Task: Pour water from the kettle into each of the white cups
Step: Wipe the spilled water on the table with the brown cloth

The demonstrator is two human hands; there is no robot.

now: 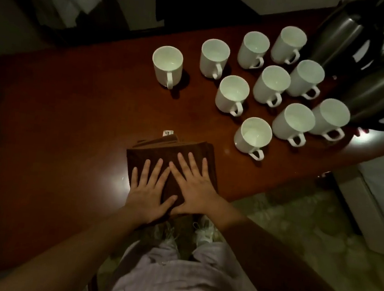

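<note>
Several white cups stand upright on the dark red table (71,107), from a lone cup (167,64) at the left to a cluster ending with the nearest cup (253,134). Two steel kettles with black handles stand at the far right: the nearer kettle (378,94) and the farther kettle (342,35). My left hand (150,188) and my right hand (193,186) lie flat, fingers spread, on a folded brown cloth (173,152) at the table's near edge. Neither hand holds anything. Both are well away from the kettles.
The table's near edge runs diagonally just behind my hands; the right end drops off past the kettles. A white box or cabinet (376,202) stands on the floor at right. Dark furniture fills the back.
</note>
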